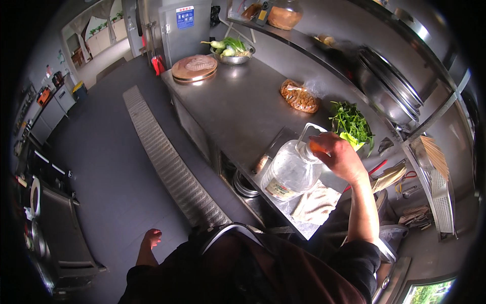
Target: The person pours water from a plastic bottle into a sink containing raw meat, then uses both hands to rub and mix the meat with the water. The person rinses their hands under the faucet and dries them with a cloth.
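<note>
A large clear plastic jug (290, 173) with a handle and a label stands near the end of the stainless steel counter (235, 106). My right hand (336, 155) has its fingers closed around the jug's orange cap at the neck. Beside the jug's base lies a crumpled light cloth (317, 203). What looks like a cleaver (271, 152) lies behind the jug, partly hidden by it. Leafy greens (351, 123) are just beyond my right hand. My left hand (153, 238) hangs low over the floor at my side, fingers loosely curled and holding nothing.
Farther along the counter are a bag of orange-brown food (300, 97), a round chopping board (194, 68) and a metal bowl of vegetables (233, 53). A wall shelf (303, 41) runs above, with stacked metal basins (391, 87). A grated floor drain (167, 159) passes beside the counter.
</note>
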Motion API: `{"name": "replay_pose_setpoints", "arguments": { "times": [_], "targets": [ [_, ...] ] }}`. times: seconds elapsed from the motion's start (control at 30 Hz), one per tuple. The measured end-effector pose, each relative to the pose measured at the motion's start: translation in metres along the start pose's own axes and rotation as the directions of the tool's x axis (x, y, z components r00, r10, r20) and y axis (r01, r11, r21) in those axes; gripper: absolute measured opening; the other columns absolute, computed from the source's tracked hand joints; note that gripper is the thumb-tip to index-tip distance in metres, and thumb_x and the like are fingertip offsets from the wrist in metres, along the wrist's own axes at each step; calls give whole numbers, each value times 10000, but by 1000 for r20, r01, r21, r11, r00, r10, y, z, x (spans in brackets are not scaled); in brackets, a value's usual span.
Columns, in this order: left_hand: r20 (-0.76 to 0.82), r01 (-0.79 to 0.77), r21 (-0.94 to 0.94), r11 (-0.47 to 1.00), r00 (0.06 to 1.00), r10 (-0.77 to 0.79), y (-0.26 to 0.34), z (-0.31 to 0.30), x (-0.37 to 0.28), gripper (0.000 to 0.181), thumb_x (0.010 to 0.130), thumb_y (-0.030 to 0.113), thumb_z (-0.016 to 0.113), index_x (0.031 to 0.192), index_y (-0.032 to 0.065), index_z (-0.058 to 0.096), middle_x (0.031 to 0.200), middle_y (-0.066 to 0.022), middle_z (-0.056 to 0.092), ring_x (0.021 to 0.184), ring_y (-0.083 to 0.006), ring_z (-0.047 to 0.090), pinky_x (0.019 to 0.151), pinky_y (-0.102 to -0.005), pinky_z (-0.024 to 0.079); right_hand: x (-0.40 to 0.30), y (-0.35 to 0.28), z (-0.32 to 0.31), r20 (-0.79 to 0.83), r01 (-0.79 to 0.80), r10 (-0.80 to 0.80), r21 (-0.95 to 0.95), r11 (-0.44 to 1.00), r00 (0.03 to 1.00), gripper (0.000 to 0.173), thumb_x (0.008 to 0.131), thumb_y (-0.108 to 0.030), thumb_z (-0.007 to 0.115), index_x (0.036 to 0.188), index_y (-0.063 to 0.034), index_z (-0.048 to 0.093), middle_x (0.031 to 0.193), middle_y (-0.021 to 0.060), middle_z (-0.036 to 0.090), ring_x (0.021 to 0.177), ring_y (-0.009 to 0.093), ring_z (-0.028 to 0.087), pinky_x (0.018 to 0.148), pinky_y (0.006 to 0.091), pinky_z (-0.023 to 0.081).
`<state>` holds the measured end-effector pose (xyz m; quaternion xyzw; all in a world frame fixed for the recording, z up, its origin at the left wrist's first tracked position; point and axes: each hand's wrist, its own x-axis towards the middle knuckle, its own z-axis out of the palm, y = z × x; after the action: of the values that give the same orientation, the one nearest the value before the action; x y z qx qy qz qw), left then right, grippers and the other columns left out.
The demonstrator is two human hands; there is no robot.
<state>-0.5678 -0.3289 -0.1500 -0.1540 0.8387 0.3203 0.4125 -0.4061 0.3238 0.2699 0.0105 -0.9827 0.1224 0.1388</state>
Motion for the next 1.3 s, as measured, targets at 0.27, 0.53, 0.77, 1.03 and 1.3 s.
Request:
{"name": "replay_pose_setpoints", "arguments": {
  "times": [0.27, 0.53, 0.77, 1.03, 1.3],
  "targets": [
    [44, 32, 2, 999, 999, -32, -18, -2, 10, 403, 919, 310, 600, 1272, 117, 583, 1129, -49, 645, 967, -257, 657, 809, -455, 524, 12, -25, 17, -15, -237, 240, -231, 944, 971, 343, 855, -253, 742, 1128, -56, 676, 1070, 158, 688, 934, 367, 660, 832, 415, 521],
    [148, -119, 81, 990, 983, 106, -19, -22, 25, 302, 937, 273, 570, 1209, 144, 589, 977, 19, 598, 825, -133, 614, 693, -344, 476, -84, 91, 92, -661, -445, 561, 360, 820, 498, 326, 945, -349, 664, 1027, -33, 654, 857, 111, 696, 760, 193, 640, 702, 334, 505],
    [409, -606, 547, 578, 795, 447, -41, -29, 101, 260, 834, 278, 544, 803, 21, 565, 681, -125, 524, 648, -198, 495, 626, -407, 435, -237, 28, 333, -536, -755, 583, -171, 633, 610, 477, 845, -354, 704, 1199, -44, 624, 1178, 127, 646, 1168, 365, 556, 1018, 529, 394],
    [399, -822, 226, 522, 567, 721, 195, 79, 20, 318, 1001, 311, 536, 1057, 30, 674, 941, -88, 685, 884, -169, 617, 794, -339, 494, -206, -14, 268, -58, -585, 891, 735, 343, 450, 317, 1014, -254, 560, 1217, -15, 605, 1001, 64, 668, 862, 161, 607, 747, 293, 499],
    [505, -163, -861, 481, -175, 845, 333, 171, -167, 490, 1037, 390, 459, 1371, 33, 498, 1348, -74, 574, 1204, -219, 560, 1026, -381, 436, -54, -152, 192, -127, 10, 39, 362, 932, 991, 542, 981, -328, 611, 1411, -21, 486, 1164, 99, 615, 958, 166, 598, 765, 282, 514]
  ]
}}
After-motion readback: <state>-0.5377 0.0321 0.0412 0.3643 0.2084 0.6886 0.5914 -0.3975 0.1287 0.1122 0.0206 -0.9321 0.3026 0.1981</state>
